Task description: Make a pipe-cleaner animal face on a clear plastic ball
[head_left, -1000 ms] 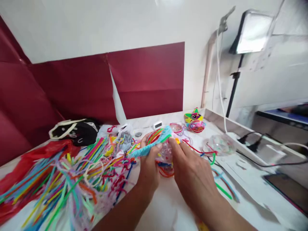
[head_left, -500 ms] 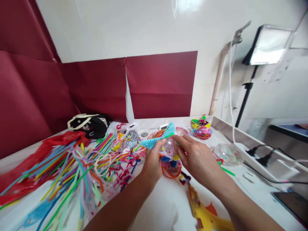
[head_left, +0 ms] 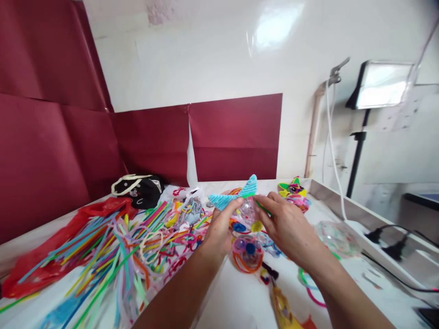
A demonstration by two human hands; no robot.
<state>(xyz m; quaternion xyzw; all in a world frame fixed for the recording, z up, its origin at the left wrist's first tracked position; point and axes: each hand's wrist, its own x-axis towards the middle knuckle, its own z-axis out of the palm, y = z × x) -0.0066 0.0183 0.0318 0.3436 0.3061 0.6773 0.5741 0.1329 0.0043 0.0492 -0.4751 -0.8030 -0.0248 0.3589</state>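
Note:
My left hand (head_left: 220, 227) and my right hand (head_left: 287, 227) are raised together over the table, both closed on one small craft piece (head_left: 247, 209). It has a clear, glittery round body and two turquoise ribbed wings (head_left: 234, 195) that stick up and to the left. A thin green pipe cleaner (head_left: 263, 208) runs along my right fingers. Directly below my hands a pink and orange coiled piece (head_left: 247, 252) with blue beads lies on the table.
A big heap of coloured pipe cleaners (head_left: 113, 246) covers the left of the white table. A red bag (head_left: 55, 246) and a black pouch (head_left: 137, 191) lie behind it. A clear ball (head_left: 338, 237), a star-shaped toy (head_left: 294, 189), a yellow glue gun (head_left: 284, 310) and a lamp stand (head_left: 358, 146) are at the right.
The camera has tilted up and back, so more wall shows. Both hands have stayed together on the winged piece and lifted it a little; the coiled piece below is now uncovered.

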